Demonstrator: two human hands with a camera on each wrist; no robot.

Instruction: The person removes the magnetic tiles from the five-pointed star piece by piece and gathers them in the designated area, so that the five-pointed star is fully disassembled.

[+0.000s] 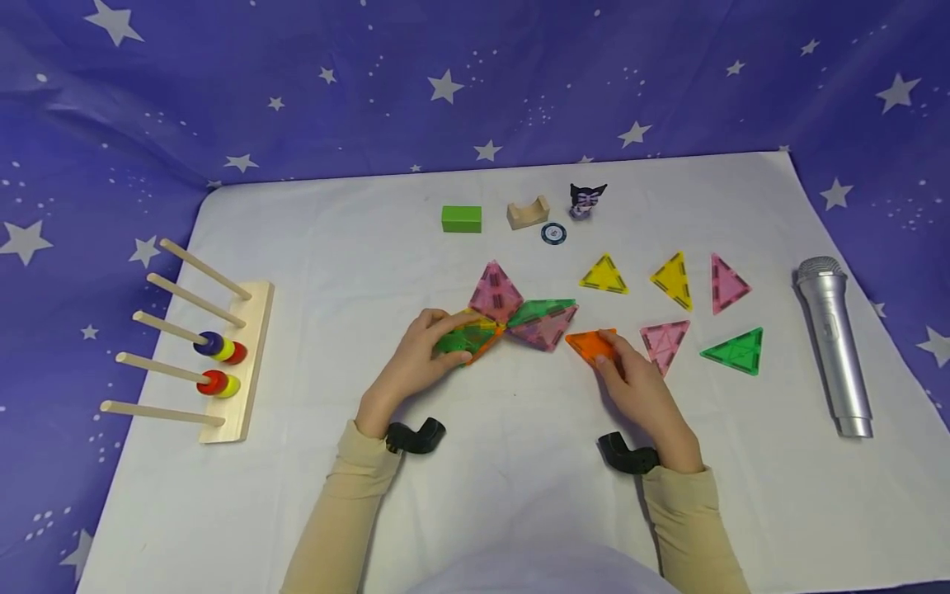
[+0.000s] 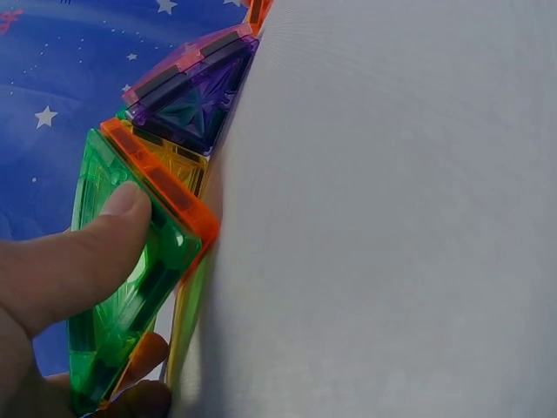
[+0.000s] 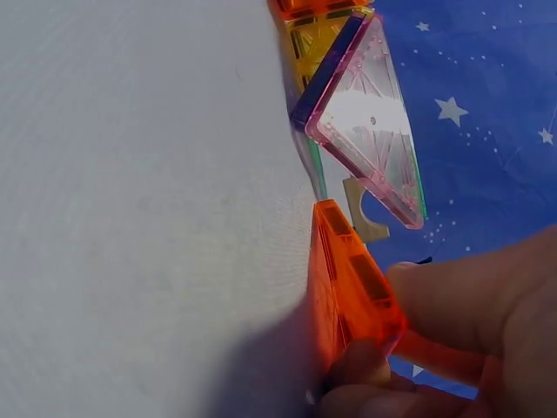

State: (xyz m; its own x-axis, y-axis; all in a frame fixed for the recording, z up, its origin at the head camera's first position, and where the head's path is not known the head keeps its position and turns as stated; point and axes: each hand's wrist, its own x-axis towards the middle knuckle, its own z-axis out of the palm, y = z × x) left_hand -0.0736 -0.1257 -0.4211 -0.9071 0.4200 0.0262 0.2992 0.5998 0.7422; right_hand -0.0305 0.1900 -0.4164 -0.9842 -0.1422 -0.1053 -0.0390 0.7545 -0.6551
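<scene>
Well out to the left of the left hand [image 1: 416, 355] stands the peg rack [image 1: 251, 363], and I'd worry about it only if that hand swung wide. The left hand grips a green triangle [image 2: 130, 300], thumb on its face and fingertips behind, with an orange tile [image 2: 170, 192] right against it; too hard a squeeze or a twist could pop those edges apart. Just past those fingertips, a raised pink piece [image 1: 491, 286] belongs to the same bunch, so I think a tug on the green could tip it. Between the hands, a pink-and-green pair [image 1: 545, 326] leans near the right hand's tile, and a nudge might knock it loose. The right hand [image 1: 644, 392] pinches an orange triangle [image 1: 589, 345] between thumb and fingers; I can't tell whether its low corner touches the cloth [image 1: 512, 462]. Its dark edge strips look like magnets to me, so brought in crooked it could snap on wrong or push away. Right beside those fingers, a pink triangle [image 1: 665, 342] could get swept aside by an outward turn; farther right, the microphone [image 1: 834, 355] might roll if bumped
</scene>
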